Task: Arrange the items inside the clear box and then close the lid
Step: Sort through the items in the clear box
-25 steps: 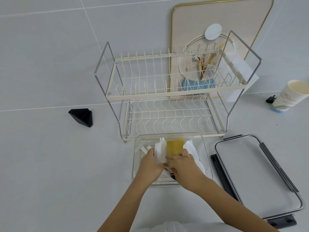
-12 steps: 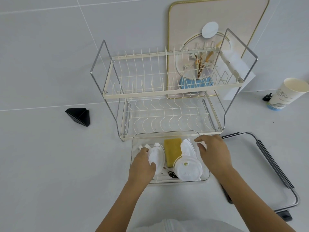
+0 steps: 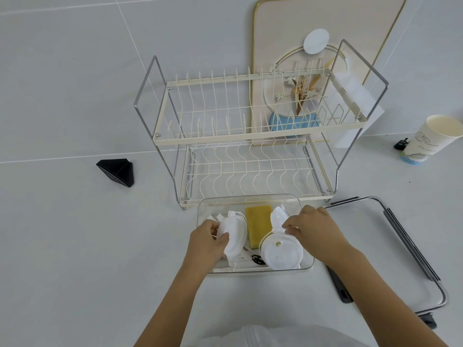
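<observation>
Fingers (image 3: 221, 237) of the left hand (image 3: 205, 242) curl round a stack of white lids (image 3: 233, 234); the right hand (image 3: 313, 230) pinches another stack (image 3: 279, 219), both inside the clear box (image 3: 307, 265) on the counter. Loose stacks may topple over the sponge (image 3: 258, 224), blocking the lid (image 3: 388, 246) lying alongside.
</observation>
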